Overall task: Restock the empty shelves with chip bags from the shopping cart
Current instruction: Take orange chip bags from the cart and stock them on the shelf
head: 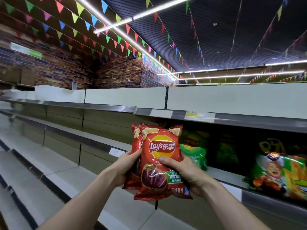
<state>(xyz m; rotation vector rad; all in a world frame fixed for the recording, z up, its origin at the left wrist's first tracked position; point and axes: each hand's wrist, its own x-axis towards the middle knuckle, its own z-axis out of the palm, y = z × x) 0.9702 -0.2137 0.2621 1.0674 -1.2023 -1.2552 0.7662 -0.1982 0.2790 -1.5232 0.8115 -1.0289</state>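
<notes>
I hold two red Lay's chip bags [162, 151] upright in front of the shelving, one stacked behind the other. My left hand [127, 166] grips the rear bag's left side. My right hand [184, 173] grips the front bag from the right, thumb across its face. The bags hover before the second shelf [93, 141], beside the stocked section. The shopping cart is out of view.
Green chip bags [194, 155] and a colourful snack bag [280, 173] stand on the shelf to the right. The top shelf [232, 120] carries price labels. Bare shelves step down to the left [49, 163]. Pennant strings hang from the ceiling.
</notes>
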